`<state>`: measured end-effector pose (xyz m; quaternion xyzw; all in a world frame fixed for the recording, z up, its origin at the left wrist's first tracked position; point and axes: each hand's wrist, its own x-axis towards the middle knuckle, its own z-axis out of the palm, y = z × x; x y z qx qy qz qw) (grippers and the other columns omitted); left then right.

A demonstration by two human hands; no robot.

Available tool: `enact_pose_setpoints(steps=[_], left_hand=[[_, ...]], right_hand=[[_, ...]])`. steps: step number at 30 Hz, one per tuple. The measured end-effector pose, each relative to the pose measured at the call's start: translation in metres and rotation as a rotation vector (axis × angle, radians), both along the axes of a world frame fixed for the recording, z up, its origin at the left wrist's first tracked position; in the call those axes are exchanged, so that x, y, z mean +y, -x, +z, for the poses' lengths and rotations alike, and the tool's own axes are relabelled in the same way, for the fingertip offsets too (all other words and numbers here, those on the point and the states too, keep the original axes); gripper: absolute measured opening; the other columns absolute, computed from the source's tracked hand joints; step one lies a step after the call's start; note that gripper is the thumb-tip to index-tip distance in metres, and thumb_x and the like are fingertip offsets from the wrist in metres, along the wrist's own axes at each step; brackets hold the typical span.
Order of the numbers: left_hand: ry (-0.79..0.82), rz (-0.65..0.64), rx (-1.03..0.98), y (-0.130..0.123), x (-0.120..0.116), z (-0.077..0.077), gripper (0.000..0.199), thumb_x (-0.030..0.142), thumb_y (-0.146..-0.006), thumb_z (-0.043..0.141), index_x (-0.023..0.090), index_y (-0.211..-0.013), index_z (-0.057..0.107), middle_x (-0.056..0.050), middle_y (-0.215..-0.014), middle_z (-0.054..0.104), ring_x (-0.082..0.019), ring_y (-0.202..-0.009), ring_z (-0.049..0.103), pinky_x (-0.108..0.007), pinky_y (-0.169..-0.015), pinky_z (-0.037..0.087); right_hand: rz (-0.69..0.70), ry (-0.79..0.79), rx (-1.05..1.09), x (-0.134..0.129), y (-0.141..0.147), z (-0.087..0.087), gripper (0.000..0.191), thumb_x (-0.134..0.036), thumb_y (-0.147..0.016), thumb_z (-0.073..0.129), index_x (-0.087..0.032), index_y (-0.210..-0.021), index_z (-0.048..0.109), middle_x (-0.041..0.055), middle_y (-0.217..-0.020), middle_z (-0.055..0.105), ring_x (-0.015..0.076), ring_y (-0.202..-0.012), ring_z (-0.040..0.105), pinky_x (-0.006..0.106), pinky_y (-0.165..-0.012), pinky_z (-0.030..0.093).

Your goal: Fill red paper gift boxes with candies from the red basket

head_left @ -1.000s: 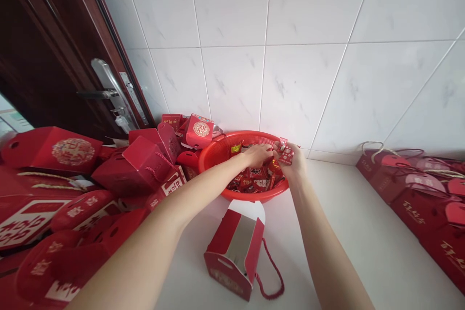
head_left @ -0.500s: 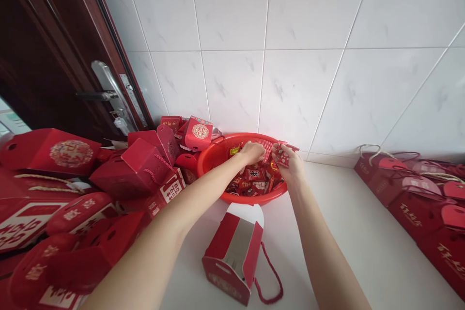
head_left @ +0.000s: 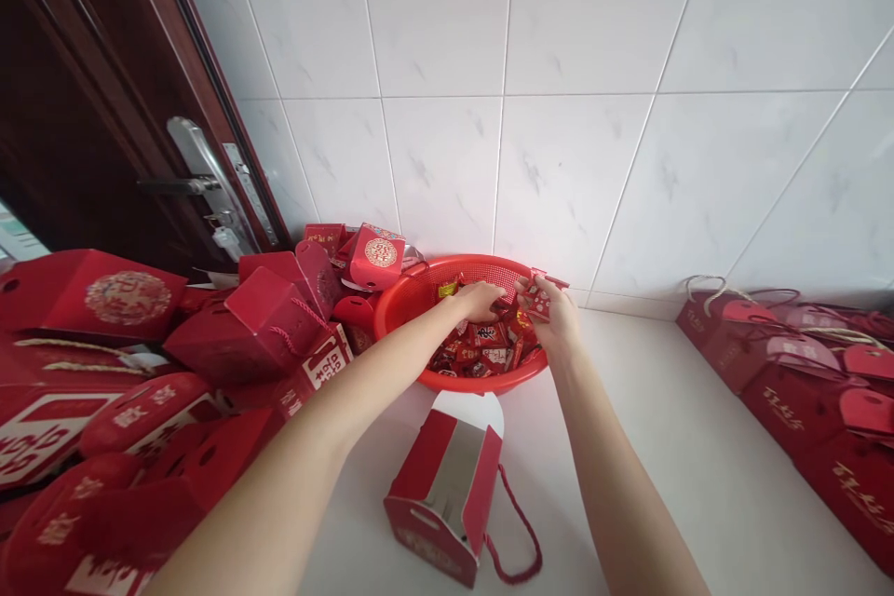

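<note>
A red plastic basket [head_left: 401, 317] holds many wrapped candies [head_left: 487, 335], mostly in red wrappers. My left hand [head_left: 478, 301] is inside the basket over the candies, its fingers closed on a small dark-red wrapped candy near the fingertips, which is partly hidden. At the basket's right rim, my right hand [head_left: 559, 315] holds several red candy packets [head_left: 536, 298] with pale markings. In front of the basket stands an open red gift box [head_left: 426, 535], its flaps up and a red rope handle [head_left: 535, 568] hanging to the right.
Red gift boxes [head_left: 244, 326] are heaped on the left beside a dark wooden door [head_left: 84, 65] with a metal handle [head_left: 202, 177]. More red boxes [head_left: 768, 400] stand in a row at right. Behind the basket is a white tiled wall [head_left: 447, 158].
My left hand has shifted slightly down and left within the basket, and a dark-red wrapper now shows at its fingertips. My right hand still holds its packets. The view has moved slightly.
</note>
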<state>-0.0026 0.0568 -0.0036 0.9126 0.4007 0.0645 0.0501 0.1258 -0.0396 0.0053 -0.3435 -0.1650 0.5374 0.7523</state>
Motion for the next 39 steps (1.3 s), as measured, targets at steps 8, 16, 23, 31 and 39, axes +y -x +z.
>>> enact_pose_setpoints(steps=[8,16,23,31,39], left_hand=[[0.016,0.07,-0.199,-0.001,0.01,-0.001,0.021,0.025,-0.087,0.055,0.02,-0.069,0.064,-0.005,-0.078,0.07,-0.023,-0.082,0.066,-0.032,-0.076,0.049],[0.253,-0.064,-0.65,0.005,0.012,0.017,0.034,0.045,-0.089,0.058,0.014,-0.08,0.066,-0.004,-0.08,0.07,-0.018,-0.079,0.064,-0.033,-0.077,0.051],[0.695,-0.133,-0.968,0.002,-0.001,0.025,0.023,0.036,-0.08,0.066,0.014,-0.083,0.072,-0.007,-0.092,0.076,-0.019,-0.088,0.068,-0.037,-0.09,0.051],[0.384,-0.254,-0.373,-0.007,-0.013,0.015,0.04,0.007,-0.067,0.061,0.021,-0.102,0.076,-0.001,-0.107,0.077,-0.02,-0.102,0.068,-0.03,-0.091,0.051],[0.159,-0.102,0.121,-0.01,-0.03,0.024,0.016,0.03,-0.07,0.077,0.025,-0.085,0.077,-0.002,-0.084,0.075,-0.026,-0.084,0.07,-0.03,-0.071,0.048]], right_hand=[[-0.022,0.007,0.005,0.0,0.001,0.001,0.013,-0.008,-0.079,0.069,-0.016,-0.07,0.064,0.0013,-0.062,0.071,0.0138,-0.061,0.071,0.018,-0.052,0.057],[-0.035,0.022,-0.031,0.001,0.006,0.001,0.017,-0.006,-0.069,0.075,-0.017,-0.068,0.063,-0.001,-0.061,0.07,0.0156,-0.056,0.069,0.023,-0.051,0.058],[-0.051,0.035,-0.053,-0.001,0.004,0.002,0.016,-0.009,-0.07,0.075,-0.018,-0.069,0.062,-0.0018,-0.064,0.071,0.014,-0.059,0.068,0.023,-0.053,0.057],[-0.194,-0.032,0.041,0.002,-0.002,-0.003,0.021,-0.015,-0.072,0.078,-0.019,-0.074,0.057,-0.0034,-0.066,0.068,0.014,-0.061,0.067,0.025,-0.055,0.058],[-0.181,-0.033,0.022,0.005,-0.002,-0.008,0.028,-0.019,-0.071,0.08,-0.02,-0.073,0.052,-0.0041,-0.064,0.067,0.013,-0.057,0.065,0.022,-0.051,0.056]])
